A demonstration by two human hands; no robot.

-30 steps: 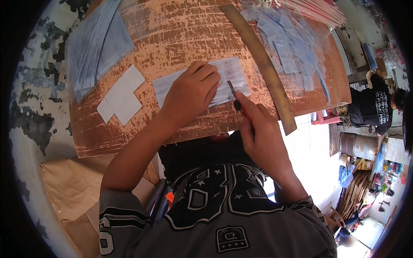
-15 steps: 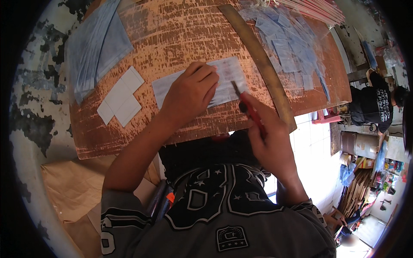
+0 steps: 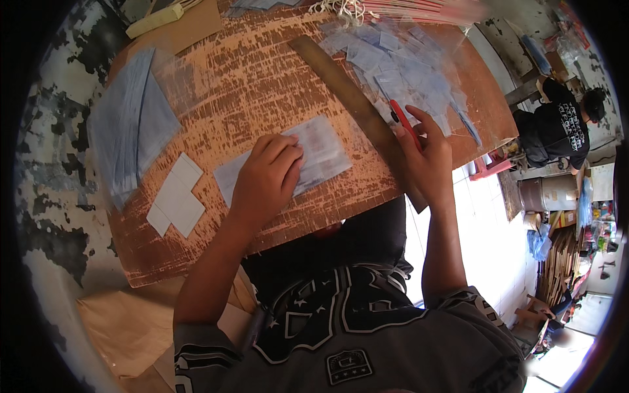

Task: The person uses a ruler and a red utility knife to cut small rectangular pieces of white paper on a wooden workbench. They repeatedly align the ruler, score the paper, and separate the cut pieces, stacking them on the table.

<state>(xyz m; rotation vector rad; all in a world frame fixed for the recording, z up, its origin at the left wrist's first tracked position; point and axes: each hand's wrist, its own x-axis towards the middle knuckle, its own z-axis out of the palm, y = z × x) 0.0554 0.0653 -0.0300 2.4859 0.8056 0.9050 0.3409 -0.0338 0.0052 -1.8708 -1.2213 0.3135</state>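
Note:
My left hand [image 3: 267, 175] presses down on a stack of whitish translucent plastic sheets [image 3: 324, 150], its fingers curled and close together. In my right hand [image 3: 427, 160] is a red utility knife [image 3: 405, 123]. Its thin blade points up and left over loose clear plastic pieces [image 3: 393, 65]. Between the sheets and that hand lies a long brown flat strip [image 3: 347, 97], slanting across the tabletop and jutting past its front edge. The right fingers hide part of the knife's handle. To the left of the sheets sits a stepped white card piece [image 3: 178, 200] marked with lines.
The worn wooden table [image 3: 229, 92] has bluish plastic sheets [image 3: 124, 131] piled at its left. Thin reddish sticks [image 3: 419, 10] and pale string [image 3: 341, 9] lie at the far edge. Brown paper [image 3: 124, 327] is below left. Another person [image 3: 560, 124] works at the right.
My right hand has lifted the utility knife away from the plastic sheets, across the brown strip to the loose pieces. My left hand stays on the sheets. The whole view has shifted.

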